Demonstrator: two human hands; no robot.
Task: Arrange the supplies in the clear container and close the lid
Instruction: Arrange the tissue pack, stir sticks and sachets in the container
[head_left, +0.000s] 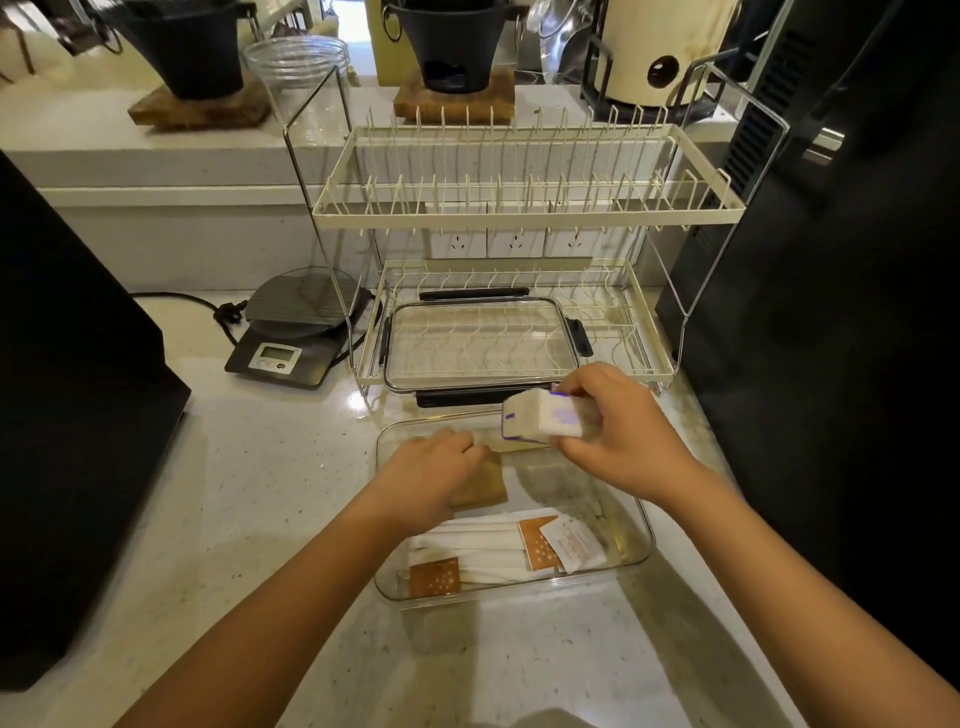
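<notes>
The clear container (643, 530) stands open on the counter in front of me. Inside lie white wrapped sticks (483, 545), orange packets (435, 577) and a white sachet (574, 543) at the near end. My left hand (431, 473) reaches into the far left part and grips a stack of brown paper (485, 488). My right hand (618, 436) holds a bundle of white packets with purple print (540, 418) above the container's far right side. The clear lid (478, 338) with black clips rests on the lower tier of the dish rack behind.
A cream two-tier dish rack (524, 213) stands just behind the container. A kitchen scale (291, 338) sits to its left with a black cord. A black appliance (831, 260) rises on the right, another dark box (67, 415) on the left.
</notes>
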